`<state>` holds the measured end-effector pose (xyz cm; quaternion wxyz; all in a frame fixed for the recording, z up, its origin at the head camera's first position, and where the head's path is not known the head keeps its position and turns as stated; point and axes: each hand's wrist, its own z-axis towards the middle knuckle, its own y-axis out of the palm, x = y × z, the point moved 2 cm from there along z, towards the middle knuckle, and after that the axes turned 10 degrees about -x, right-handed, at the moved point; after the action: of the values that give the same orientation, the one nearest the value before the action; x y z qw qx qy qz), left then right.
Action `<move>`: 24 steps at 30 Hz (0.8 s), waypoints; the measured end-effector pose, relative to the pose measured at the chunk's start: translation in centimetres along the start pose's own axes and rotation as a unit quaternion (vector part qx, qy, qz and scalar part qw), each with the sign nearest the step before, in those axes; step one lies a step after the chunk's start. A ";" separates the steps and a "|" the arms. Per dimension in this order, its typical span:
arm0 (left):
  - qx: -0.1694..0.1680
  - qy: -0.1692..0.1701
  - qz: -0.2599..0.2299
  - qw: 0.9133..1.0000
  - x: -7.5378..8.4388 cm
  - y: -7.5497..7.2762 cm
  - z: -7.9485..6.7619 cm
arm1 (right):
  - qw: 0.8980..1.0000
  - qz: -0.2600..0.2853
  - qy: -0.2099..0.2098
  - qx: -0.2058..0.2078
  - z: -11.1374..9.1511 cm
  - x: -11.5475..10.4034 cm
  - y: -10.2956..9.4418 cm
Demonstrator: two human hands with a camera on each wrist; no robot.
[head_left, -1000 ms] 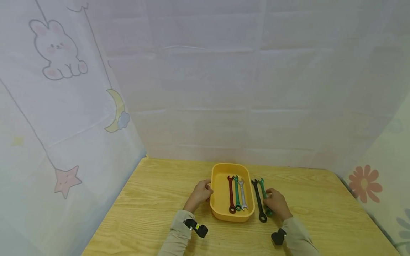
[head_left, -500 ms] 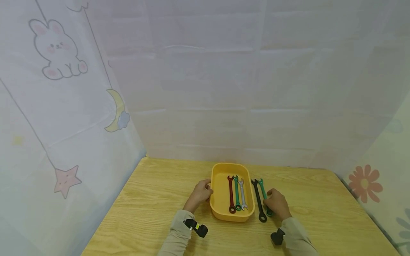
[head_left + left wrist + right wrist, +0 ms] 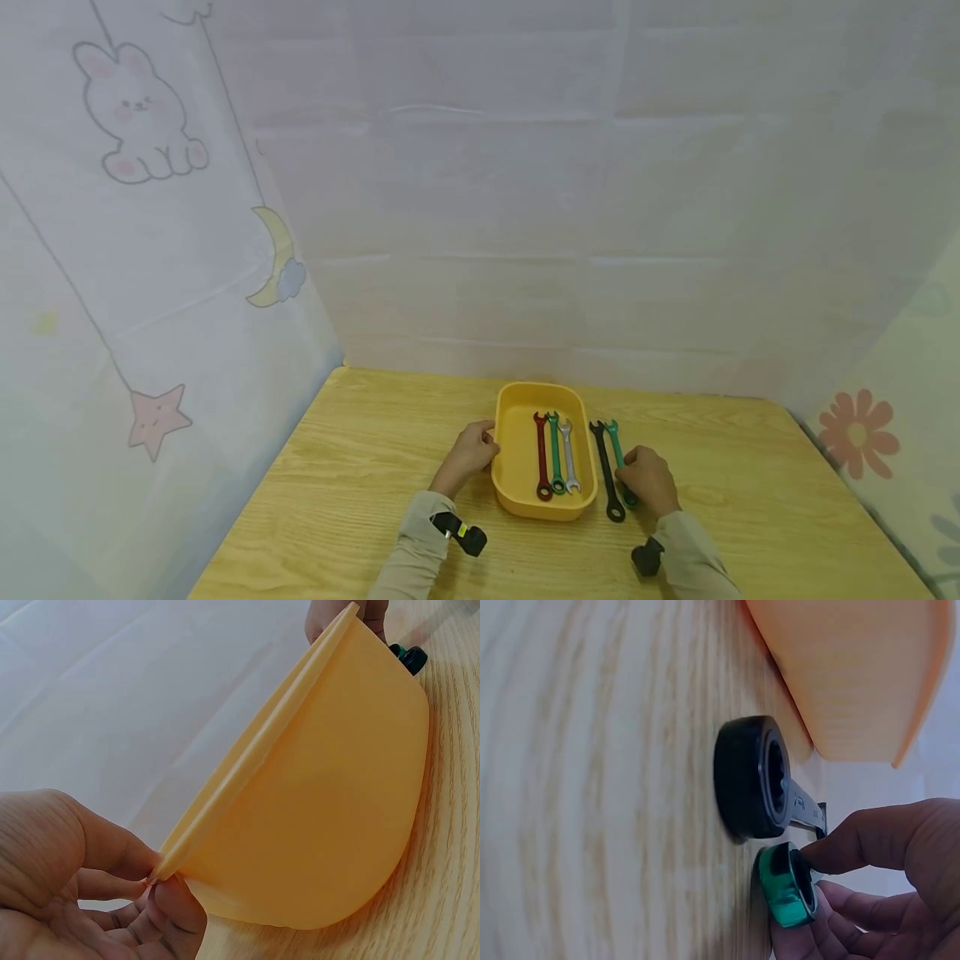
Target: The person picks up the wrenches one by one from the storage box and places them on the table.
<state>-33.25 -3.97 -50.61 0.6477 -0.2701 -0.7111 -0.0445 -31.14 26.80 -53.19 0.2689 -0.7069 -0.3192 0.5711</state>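
Note:
A yellow plastic bin (image 3: pixel 517 471) stands on the table, and my left hand (image 3: pixel 471 450) pinches its left rim between thumb and fingers, as the left wrist view shows close up. Inside lie a red wrench (image 3: pixel 542 458), a green wrench (image 3: pixel 555 450) and a silver wrench (image 3: pixel 568 458), side by side. To the right of the bin, a black wrench (image 3: pixel 607 471) lies on the wood. Beside it is a second green wrench (image 3: pixel 784 889), which my right hand (image 3: pixel 649 479) pinches near its ring end; the fingers hide part of its shaft.
The wooden table (image 3: pixel 360 467) reaches back to a pale hanging sheet (image 3: pixel 480 208). Another sheet with a rabbit drawing (image 3: pixel 142 117) hangs at the left. A black wrist camera (image 3: pixel 461 533) is strapped to the left sleeve, another (image 3: pixel 647 556) to the right.
The right hand and the green wrench in it have shifted very slightly. My left hand keeps its hold on the bin rim, and the wrenches in the bin lie as before.

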 end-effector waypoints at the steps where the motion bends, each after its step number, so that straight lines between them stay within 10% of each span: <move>1: 0.000 0.002 0.000 1.000 0.0 0.0 0.0 | 1.000 -0.002 -0.001 0.002 0.0 0.0 0.0; 24: 0.000 0.006 0.007 1.000 -0.2 -0.1 0.1 | 1.000 -0.021 0.010 0.004 -0.5 -0.3 0.0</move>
<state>-33.41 -4.03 -50.76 0.6521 -0.2749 -0.7054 -0.0414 -30.67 26.52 -52.86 0.2868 -0.7046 -0.3286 0.5598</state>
